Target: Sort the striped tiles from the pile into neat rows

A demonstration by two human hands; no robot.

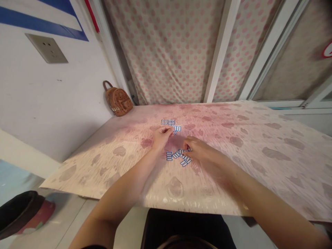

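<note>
My left hand (162, 135) is closed in a pinch on a small white label piece with blue-edged boxes (177, 128), held above the table's middle. Just beyond it lie more blue-edged label pieces (168, 122), set side by side in a small block. Nearer to me is a loose, partly overlapping group of the same label pieces (175, 155). Over the right end of that group my right hand (195, 147) is closed, its fingers curled down. The fingers hide part of the pieces, and what they grip does not show.
A patterned, glossy cloth covers the table (233, 166). A small brown backpack (119, 101) stands at the far left corner against the wall. Dotted curtains (168, 52) hang behind the far edge. On the floor at left is a dark-rimmed bin (26, 211).
</note>
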